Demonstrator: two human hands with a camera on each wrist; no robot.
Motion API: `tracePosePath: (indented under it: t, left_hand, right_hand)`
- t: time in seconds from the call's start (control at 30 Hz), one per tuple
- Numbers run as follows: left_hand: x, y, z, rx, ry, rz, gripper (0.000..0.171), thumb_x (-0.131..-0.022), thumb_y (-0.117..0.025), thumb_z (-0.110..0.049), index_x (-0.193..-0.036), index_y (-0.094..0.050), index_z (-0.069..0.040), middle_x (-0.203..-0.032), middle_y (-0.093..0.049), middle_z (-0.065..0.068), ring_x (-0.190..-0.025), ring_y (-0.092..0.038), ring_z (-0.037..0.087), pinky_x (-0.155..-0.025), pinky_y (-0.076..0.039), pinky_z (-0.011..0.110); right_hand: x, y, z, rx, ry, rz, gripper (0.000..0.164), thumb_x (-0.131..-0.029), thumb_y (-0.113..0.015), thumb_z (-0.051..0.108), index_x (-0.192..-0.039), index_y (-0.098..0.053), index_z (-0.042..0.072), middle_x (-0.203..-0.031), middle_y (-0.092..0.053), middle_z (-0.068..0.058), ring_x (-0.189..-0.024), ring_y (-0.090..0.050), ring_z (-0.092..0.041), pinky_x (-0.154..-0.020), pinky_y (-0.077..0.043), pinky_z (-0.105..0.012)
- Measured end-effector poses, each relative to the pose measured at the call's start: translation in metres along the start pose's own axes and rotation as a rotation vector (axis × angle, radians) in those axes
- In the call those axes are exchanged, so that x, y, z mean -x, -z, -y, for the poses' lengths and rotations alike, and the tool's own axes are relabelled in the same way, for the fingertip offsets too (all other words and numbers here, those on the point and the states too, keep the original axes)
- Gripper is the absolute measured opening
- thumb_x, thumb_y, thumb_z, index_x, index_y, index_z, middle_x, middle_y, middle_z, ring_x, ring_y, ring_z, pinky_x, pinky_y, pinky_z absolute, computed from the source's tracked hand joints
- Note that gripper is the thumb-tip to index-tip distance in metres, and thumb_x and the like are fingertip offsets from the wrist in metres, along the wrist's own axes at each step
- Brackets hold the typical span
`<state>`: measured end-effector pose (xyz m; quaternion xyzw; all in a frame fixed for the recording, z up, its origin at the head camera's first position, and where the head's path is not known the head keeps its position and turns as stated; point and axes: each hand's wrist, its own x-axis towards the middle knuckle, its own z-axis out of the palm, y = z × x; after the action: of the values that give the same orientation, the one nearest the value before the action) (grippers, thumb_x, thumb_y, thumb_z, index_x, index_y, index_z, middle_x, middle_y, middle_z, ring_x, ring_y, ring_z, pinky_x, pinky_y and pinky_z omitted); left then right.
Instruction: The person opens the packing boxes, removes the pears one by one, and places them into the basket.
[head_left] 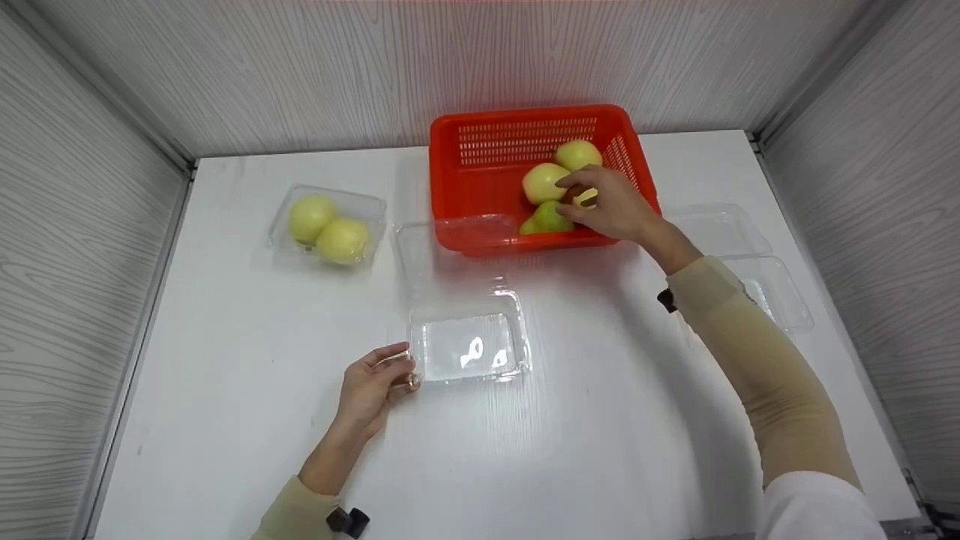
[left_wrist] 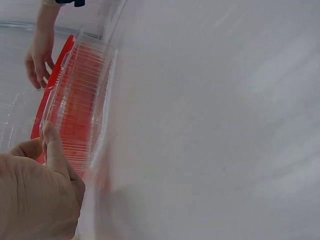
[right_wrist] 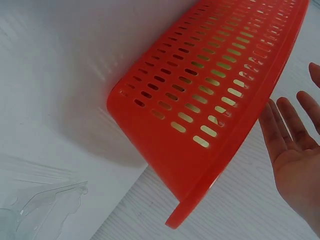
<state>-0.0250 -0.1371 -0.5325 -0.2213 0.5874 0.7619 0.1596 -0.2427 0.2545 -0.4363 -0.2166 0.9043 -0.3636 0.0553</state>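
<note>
My left hand (head_left: pixel 373 386) pinches the left edge of an open clear plastic clamshell box (head_left: pixel 469 349), whose raised lid overlaps the front of a red basket (head_left: pixel 480 184). In the left wrist view, the left hand's (left_wrist: pixel 42 190) thumb and fingers close on the box's rim. Over the basket's right side, my right hand (head_left: pixel 611 206) reaches down with its fingers apart, by a green pear-shaped fruit (head_left: pixel 553 216) and a pale yellow round fruit (head_left: pixel 545 184). Another yellow fruit (head_left: pixel 578 155) lies behind; one more is partly hidden under the hand. The right wrist view shows straight, spread fingers (right_wrist: pixel 287 122).
A clear box (head_left: pixel 367 206) with two yellow fruits (head_left: pixel 343 240) stands at the table's left. At the right, partly behind the right forearm, lies another clear open box (head_left: pixel 776 289). Wood-grain panels (head_left: pixel 360 71) enclose the table's back and sides.
</note>
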Motion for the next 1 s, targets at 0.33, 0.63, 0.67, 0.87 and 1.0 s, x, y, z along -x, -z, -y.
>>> tracePosePath:
  t: [0.33, 0.63, 0.67, 0.87, 1.0]
  left_hand:
    - [-0.001, -0.001, -0.001, -0.015, 0.009, -0.017, 0.038, -0.098, -0.067, 0.003, -0.135, -0.059, 0.006, -0.093, -0.071, 0.001, -0.07, -0.07, 0.009, -0.067, -0.065, 0.02]
    - [0.0, -0.001, -0.001, -0.028, 0.002, -0.017, 0.039, -0.098, -0.066, 0.003, -0.135, -0.059, 0.006, -0.095, -0.07, 0.002, -0.07, -0.069, 0.009, -0.066, -0.065, 0.02]
    - [0.0, -0.001, -0.001, -0.032, 0.0, -0.017, 0.039, -0.098, -0.067, 0.003, -0.136, -0.058, 0.006, -0.095, -0.07, 0.003, -0.071, -0.069, 0.009, -0.067, -0.065, 0.019]
    - [0.0, -0.002, -0.001, -0.042, 0.006, -0.026, 0.039, -0.097, -0.068, 0.001, -0.135, -0.058, 0.006, -0.097, -0.071, 0.005, -0.073, -0.07, 0.009, -0.068, -0.065, 0.02]
    - [0.0, -0.001, -0.001, -0.04, 0.013, -0.027, 0.04, -0.097, -0.067, 0.002, -0.135, -0.058, 0.006, -0.097, -0.071, 0.005, -0.073, -0.07, 0.01, -0.067, -0.065, 0.02]
  right_hand:
    - [0.027, -0.008, 0.017, -0.083, 0.008, -0.121, 0.037, -0.096, -0.078, 0.022, -0.127, -0.071, 0.005, -0.125, -0.072, -0.013, -0.11, -0.071, -0.034, -0.097, -0.065, -0.055]
    - [0.049, -0.027, 0.03, -0.2, -0.041, -0.198, 0.031, -0.094, -0.08, 0.016, -0.121, -0.074, 0.003, -0.121, -0.076, -0.017, -0.1, -0.076, -0.03, -0.092, -0.065, -0.03]
    - [0.051, -0.029, 0.031, -0.212, -0.05, -0.201, 0.03, -0.093, -0.081, 0.015, -0.12, -0.074, 0.002, -0.12, -0.076, -0.017, -0.1, -0.075, -0.03, -0.091, -0.064, -0.028]
    - [0.063, -0.049, 0.032, -0.265, -0.095, -0.214, 0.029, -0.091, -0.083, 0.012, -0.118, -0.076, 0.002, -0.115, -0.078, -0.015, -0.099, -0.074, -0.025, -0.083, -0.062, -0.024]
    - [0.07, -0.065, 0.032, -0.438, -0.154, -0.174, 0.031, -0.093, -0.079, 0.007, -0.122, -0.073, -0.002, -0.117, -0.075, -0.021, -0.095, -0.072, -0.022, -0.075, -0.064, -0.02]
